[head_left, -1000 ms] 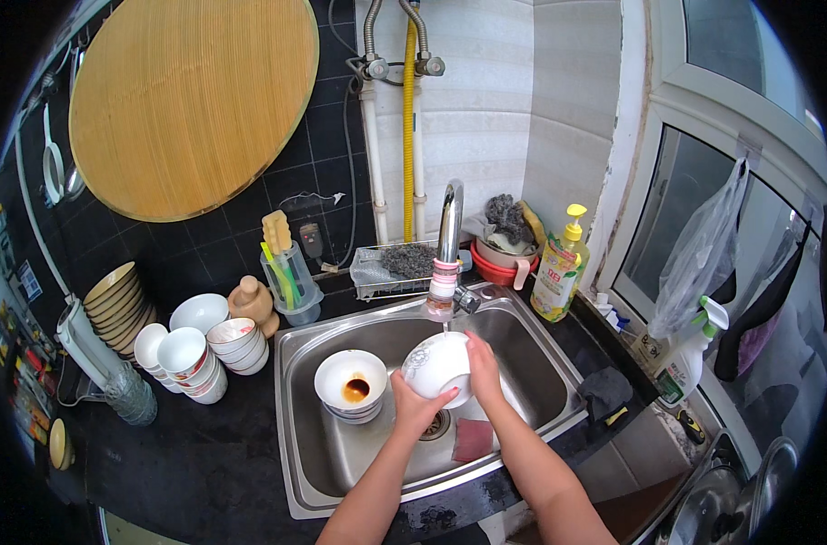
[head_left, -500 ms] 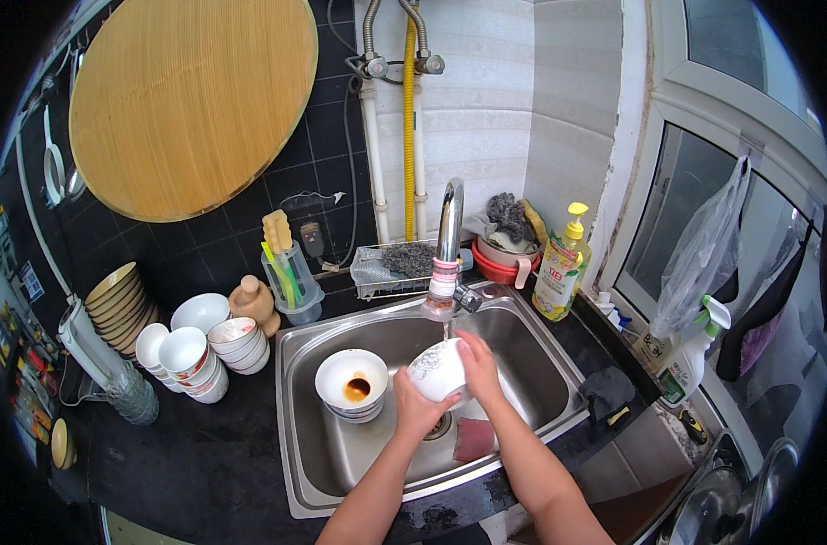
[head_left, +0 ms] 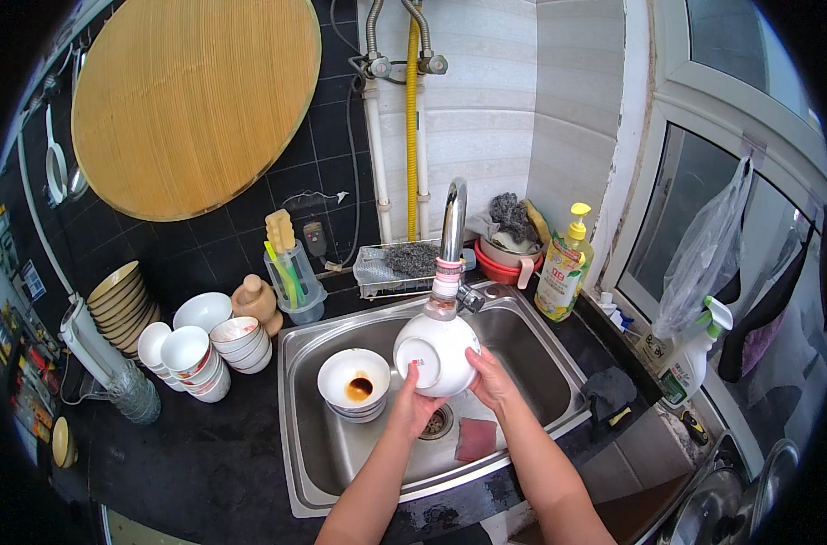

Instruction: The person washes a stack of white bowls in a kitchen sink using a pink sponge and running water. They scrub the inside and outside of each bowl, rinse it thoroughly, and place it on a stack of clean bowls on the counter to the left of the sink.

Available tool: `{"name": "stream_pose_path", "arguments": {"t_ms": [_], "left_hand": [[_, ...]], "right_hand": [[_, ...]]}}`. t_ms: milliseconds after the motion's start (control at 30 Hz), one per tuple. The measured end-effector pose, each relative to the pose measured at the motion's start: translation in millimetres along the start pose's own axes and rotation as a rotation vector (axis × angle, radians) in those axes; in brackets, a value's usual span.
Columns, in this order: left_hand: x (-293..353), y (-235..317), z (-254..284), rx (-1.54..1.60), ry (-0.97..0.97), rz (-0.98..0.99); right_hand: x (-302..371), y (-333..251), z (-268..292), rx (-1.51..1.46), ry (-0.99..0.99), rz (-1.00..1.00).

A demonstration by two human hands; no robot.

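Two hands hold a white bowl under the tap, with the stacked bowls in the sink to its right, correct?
No: the head view shows the stacked bowls left of the white bowl; the left hand and right hand hold it under the tap.

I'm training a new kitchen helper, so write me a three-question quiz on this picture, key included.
1. True or false: the raised bowl is held by one hand alone.

2. Multiple choice: what lies just right of the drain in the sink?
A) a steel spoon
B) a reddish pad
C) a green cup

3. Fill in the blank: the top bowl of the stack in the sink has a dark ___ patch inside.

Key: 1. False; the left hand and the right hand both hold it. 2. B. 3. Brown.
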State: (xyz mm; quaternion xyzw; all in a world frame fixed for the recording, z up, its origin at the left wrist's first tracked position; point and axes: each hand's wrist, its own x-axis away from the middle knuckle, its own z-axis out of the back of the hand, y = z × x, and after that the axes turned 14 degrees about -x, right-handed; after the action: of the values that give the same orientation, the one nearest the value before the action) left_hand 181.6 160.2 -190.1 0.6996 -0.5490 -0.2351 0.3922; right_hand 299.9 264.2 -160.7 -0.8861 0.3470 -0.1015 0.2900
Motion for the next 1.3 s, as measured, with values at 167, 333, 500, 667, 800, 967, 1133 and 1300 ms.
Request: {"name": "stream_pose_path", "arguments": {"t_ms": [167, 333, 500, 667, 800, 967, 1133, 1300], "left_hand": [[1, -4, -6, -0.391, 0.199, 0.150], [1, 4, 1, -0.390, 0.257, 0.200], [-1, -8, 8, -0.315, 0.365, 0.136], [-4, -14, 5, -0.410, 0.455, -0.071], [-4, -17, 19, -0.215, 0.355, -0.068], [-3, -19, 24, -0.038, 0.116, 0.148], [-3, -22, 36, -0.175, 0.167, 0.366], [1, -6, 2, -1.004, 0.534, 0.083]], "right_hand": [[4, -1, 4, 0.400, 0.044, 0.104], [15, 12, -2, 1.538, -0.094, 0.256], [16, 15, -1, 1.555, -0.292, 0.000], [7, 16, 17, 1.186, -0.166, 0.144], [2, -9, -3, 0.950, 0.224, 0.857], [-18, 6, 31, 0.662, 0.480, 0.625], [-27, 32, 72, 0.758, 0.434, 0.247], [-22, 41, 86, 1.367, 0.444, -0.046]]}}
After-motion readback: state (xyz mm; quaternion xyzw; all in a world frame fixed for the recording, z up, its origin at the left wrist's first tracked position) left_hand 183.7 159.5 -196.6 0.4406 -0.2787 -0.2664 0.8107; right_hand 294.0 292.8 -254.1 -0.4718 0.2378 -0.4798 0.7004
